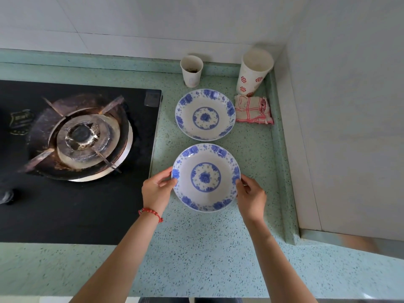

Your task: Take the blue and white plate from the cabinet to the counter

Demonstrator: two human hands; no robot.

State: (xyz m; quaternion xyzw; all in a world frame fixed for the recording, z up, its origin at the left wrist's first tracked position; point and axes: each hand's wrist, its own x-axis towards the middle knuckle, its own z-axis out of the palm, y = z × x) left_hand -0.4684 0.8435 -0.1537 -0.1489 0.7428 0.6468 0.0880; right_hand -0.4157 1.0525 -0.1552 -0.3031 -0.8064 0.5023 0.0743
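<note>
A blue and white plate [206, 194] with a flower pattern is at the speckled green counter [196, 248], held by its two sides. My left hand [156, 191] grips its left rim, thumb on top. My right hand [251, 199] grips its right rim. I cannot tell whether the plate rests on the counter or hovers just above it. A second, matching blue and white plate [205, 101] lies on the counter right behind it. No cabinet is in view.
A black gas hob [76, 204] with a stained burner [83, 136] fills the left. Behind the far plate stand a small paper cup [191, 71] and a taller patterned cup [253, 73]; a folded red-checked cloth [253, 110] lies right of the far plate. A wall bounds the right.
</note>
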